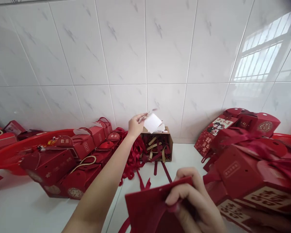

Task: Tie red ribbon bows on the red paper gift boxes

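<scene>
My left hand (137,125) reaches out to the far middle, thumb and fingers pinched on a small card (143,118) that is blurred and seen nearly edge-on. Just beyond the fingertips are white cards (152,123) on top of an open cardboard box (170,147). Close to me, my right hand (192,202) grips the edge of a red gift box (145,207), with a bit of dark red ribbon (174,207) under its fingers. The lower part of this gift box is cut off by the frame's edge.
Dark red and tan strips (156,147) fill the cardboard box. A heap of red ribbon (135,152) lies beside it. Red gift boxes (81,145) stand at the left by a red plastic basket (5,158); more gift boxes (247,168) pile up at the right. A tiled wall (169,58) rises behind.
</scene>
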A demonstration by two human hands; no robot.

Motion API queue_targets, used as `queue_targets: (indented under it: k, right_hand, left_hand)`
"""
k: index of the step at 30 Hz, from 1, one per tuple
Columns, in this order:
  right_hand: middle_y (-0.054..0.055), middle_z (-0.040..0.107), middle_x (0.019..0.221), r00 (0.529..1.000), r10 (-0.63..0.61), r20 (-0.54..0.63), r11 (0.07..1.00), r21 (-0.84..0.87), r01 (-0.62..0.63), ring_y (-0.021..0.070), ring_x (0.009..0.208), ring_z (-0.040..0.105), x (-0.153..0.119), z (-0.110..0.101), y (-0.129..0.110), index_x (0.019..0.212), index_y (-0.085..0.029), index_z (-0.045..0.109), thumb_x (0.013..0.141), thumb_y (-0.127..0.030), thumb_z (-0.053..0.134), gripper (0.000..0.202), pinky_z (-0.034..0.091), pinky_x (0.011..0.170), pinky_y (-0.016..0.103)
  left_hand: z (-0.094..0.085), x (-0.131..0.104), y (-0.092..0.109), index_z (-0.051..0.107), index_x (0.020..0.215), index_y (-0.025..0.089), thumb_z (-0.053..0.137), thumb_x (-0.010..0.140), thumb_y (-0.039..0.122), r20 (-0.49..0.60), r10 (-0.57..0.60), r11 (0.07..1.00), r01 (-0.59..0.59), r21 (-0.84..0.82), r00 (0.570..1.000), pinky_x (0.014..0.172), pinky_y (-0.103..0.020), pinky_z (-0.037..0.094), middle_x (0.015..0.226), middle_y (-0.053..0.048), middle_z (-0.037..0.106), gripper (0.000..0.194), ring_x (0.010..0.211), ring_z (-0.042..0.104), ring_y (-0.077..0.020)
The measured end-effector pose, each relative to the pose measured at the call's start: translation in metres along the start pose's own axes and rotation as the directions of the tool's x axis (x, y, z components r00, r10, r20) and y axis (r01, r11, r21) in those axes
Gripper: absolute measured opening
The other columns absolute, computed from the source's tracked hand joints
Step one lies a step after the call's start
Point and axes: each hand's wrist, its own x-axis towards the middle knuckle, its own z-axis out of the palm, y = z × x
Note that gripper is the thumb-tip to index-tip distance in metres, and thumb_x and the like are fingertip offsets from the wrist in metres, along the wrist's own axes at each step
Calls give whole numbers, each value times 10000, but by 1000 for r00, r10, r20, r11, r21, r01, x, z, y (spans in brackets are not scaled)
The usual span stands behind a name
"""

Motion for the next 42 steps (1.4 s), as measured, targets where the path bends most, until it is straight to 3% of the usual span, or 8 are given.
queue_targets:
  k: [4,11,16,21,25,34,39,42]
  right_hand:
    - [55,498,937,999,20,48,1000,12,-20,178,846,548,8,-3,4,854,-237,627,911,-240,521,121,502,745,257]
    - [61,470,1035,989,95,114,991,84,-105,197,903,541,12,-6,16,900,-235,639,851,-259,571,88,485,735,282]
    - [74,437,1051,996,56,74,993,95,-63,210,878,528,7,-13,9,915,-234,627,832,-302,570,121,500,670,299]
    - [70,436,1012,995,-102,-4,989,-110,101,210,887,506,2,-20,-3,901,-232,629,825,-206,570,100,504,696,308]
    - [64,427,1036,978,-210,-18,962,-182,203,221,949,499,0,-23,-5,983,-262,623,822,-155,576,200,506,738,322]
    - [44,330,1422,974,-222,56,940,-253,228,304,1361,270,9,-48,3,845,-249,653,869,-169,551,131,339,1039,476]
    - [6,457,1425,986,-166,3,958,237,160,297,1400,260,13,-67,11,716,-245,569,869,-333,601,179,310,1085,519]
    - [5,393,1478,993,-103,54,959,269,85,288,1396,275,11,-55,11,774,-247,601,878,-313,598,123,303,1102,512]
  left_hand:
    - [-50,-79,42,760,911,222,682,732,168,166,201,963,-164,-214,965,862,-299,511,1128,-53,660,203,1002,640,-224]
    - [-89,-173,77,705,1098,274,540,829,138,475,162,923,38,-383,865,887,-308,494,1175,-62,661,344,1078,611,-226]
    - [-80,-187,85,663,1123,174,537,849,276,453,112,724,240,-647,884,838,-321,519,1088,-110,698,318,1017,642,-246]
    - [-57,-197,98,687,932,177,744,724,295,406,-113,683,368,-631,907,617,-275,541,809,-64,721,246,659,671,-170]
    - [-40,-203,101,689,886,202,743,722,299,431,-156,518,445,-731,889,602,-299,552,756,-43,725,198,644,684,-188]
    - [-25,-193,88,665,837,158,717,764,315,176,-199,483,252,-838,964,653,-275,556,768,-40,720,181,703,684,-168]
    - [-34,-182,80,650,962,168,687,797,334,25,-224,454,127,-882,974,733,-326,556,954,-79,726,238,862,688,-208]
    - [-28,-187,80,633,958,168,670,809,362,6,-208,516,115,-849,978,754,-334,547,951,-83,722,247,888,681,-221]
